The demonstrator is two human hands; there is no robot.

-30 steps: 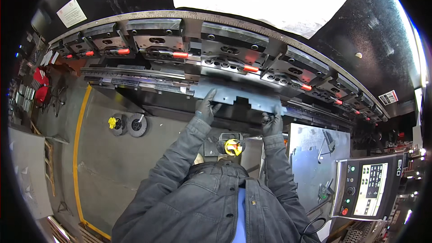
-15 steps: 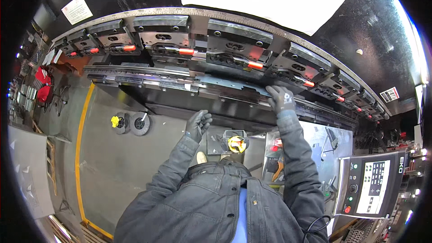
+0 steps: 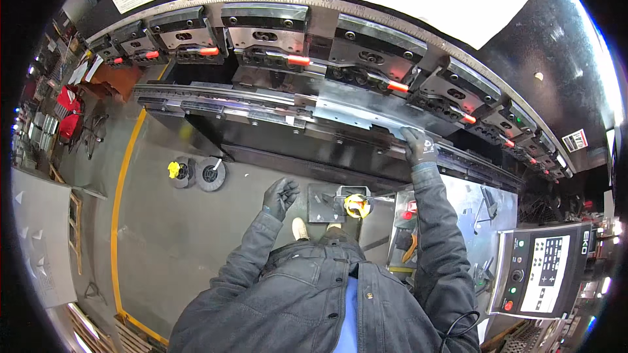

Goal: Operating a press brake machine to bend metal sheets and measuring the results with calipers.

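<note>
A thin, shiny sheet metal strip (image 3: 343, 116) with small holes lies along the lower die rail (image 3: 261, 113) of a press brake, under the row of upper tools. At the strip's right end is my right hand (image 3: 420, 146) in a dark glove, its fingers closed on the edge; the fingertips are partly hidden. My left hand (image 3: 280, 199), gloved too, hangs away from the machine above the floor. Its fingers are curled together and nothing shows in them. The upper punch holders (image 3: 265, 29), with red-orange levers, hang above the strip.
At the right stands a control panel (image 3: 546, 271) beside a metal table (image 3: 468, 206) holding tools. A foot pedal box (image 3: 324, 204) with a yellow item sits by my shoes. Two dark round discs (image 3: 209, 174) lie on the floor, inside a yellow line (image 3: 120, 196).
The view has shifted, so the machine appears further right and higher. The strip shows more of its upper face. My right hand stays at its end; my left hand has lowered slightly.
</note>
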